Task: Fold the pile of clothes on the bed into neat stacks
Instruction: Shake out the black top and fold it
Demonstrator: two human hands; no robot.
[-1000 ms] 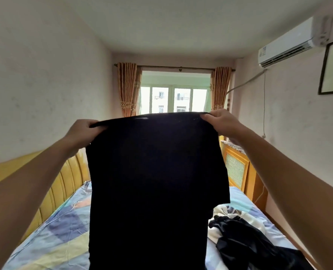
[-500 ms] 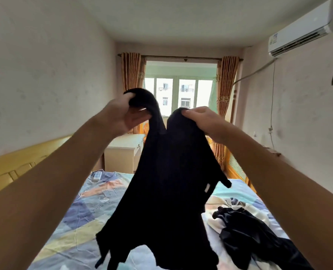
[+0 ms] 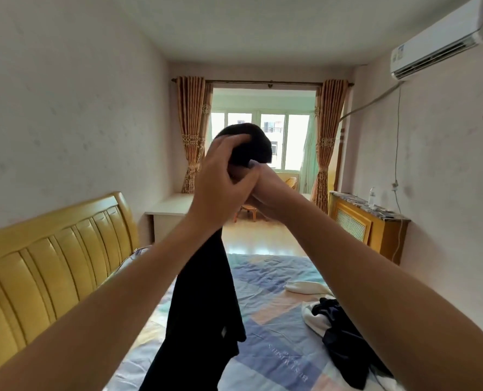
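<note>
Black garment [image 3: 203,311] hangs lengthwise (vertical); both hands [image 3: 234,182] grip top.

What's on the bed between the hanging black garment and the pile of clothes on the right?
In the head view, only bare bedsheet lies between the black garment and the clothes pile.

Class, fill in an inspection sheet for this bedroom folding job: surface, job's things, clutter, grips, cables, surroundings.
Surface: bed with patchwork sheet, wrinkled.
Job's things: black garment hanging from both hands, top edges brought together; unfolded pile of dark and white clothes on the bed's right side.
Clutter: bottle on the radiator cabinet.
Grips: left hand and right hand meet, both gripping the garment.
Cables: cord down the right wall.
Surroundings: yellow headboard, curtained window, air conditioner.
</note>
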